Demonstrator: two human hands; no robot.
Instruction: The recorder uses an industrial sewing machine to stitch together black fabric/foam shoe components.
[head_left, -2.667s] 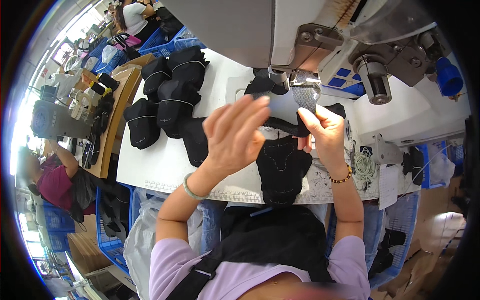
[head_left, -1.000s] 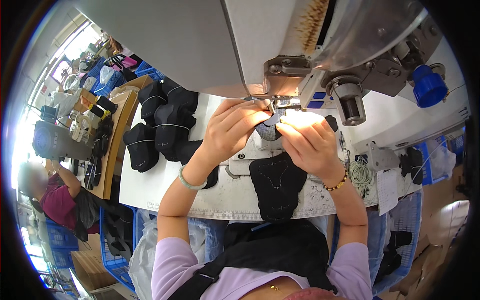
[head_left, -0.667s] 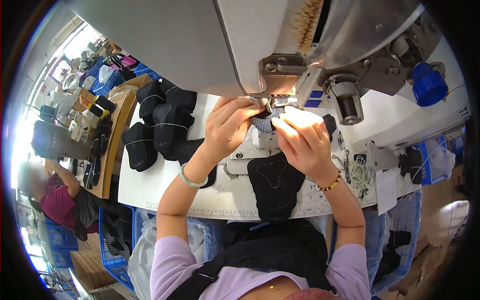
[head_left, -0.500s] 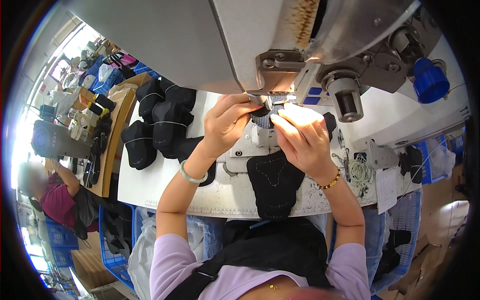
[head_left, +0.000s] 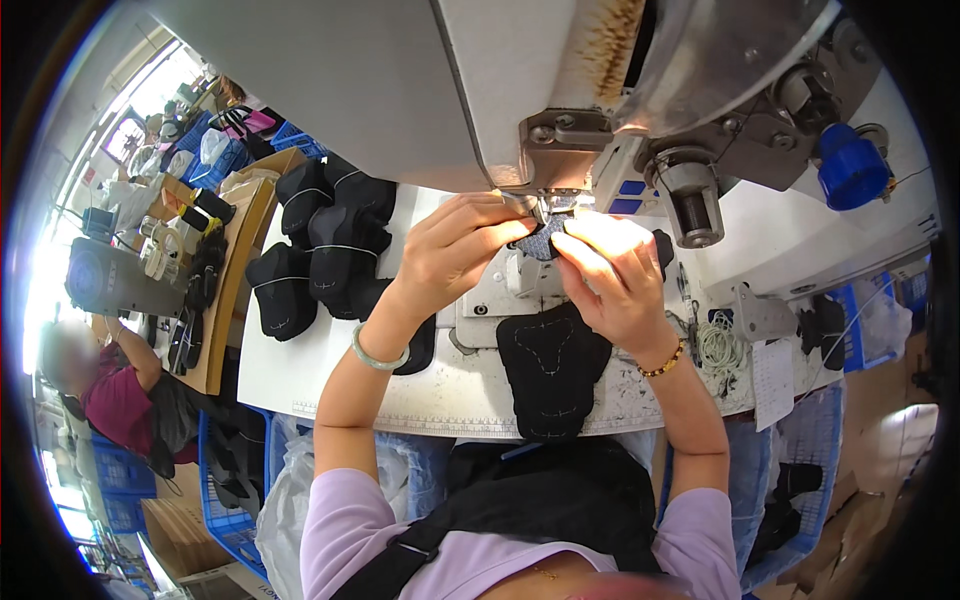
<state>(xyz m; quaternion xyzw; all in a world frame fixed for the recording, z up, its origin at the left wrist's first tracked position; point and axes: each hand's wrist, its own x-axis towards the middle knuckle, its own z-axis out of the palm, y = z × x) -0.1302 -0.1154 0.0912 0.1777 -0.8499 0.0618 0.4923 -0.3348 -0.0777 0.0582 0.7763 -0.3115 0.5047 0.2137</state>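
Under the lit head of a sewing machine, I hold a small grey-blue fabric piece with a dark edge. My left hand pinches its left side, close to the needle area. Its right side is gripped between the thumb and fingers of my right hand. The stitching point itself is partly hidden by my fingers. Below my hands, a black shaped fabric piece with white stitched lines lies at the table's front edge.
Tied bundles of black pieces stand left on the white table. A coil of pale cord lies on the right. Blue crates hold black pieces below the table. A person sits at the far left.
My hands and the fabric piece have shifted slightly at the needle, and more of its grey-blue face shows. The whole view has tilted a little.
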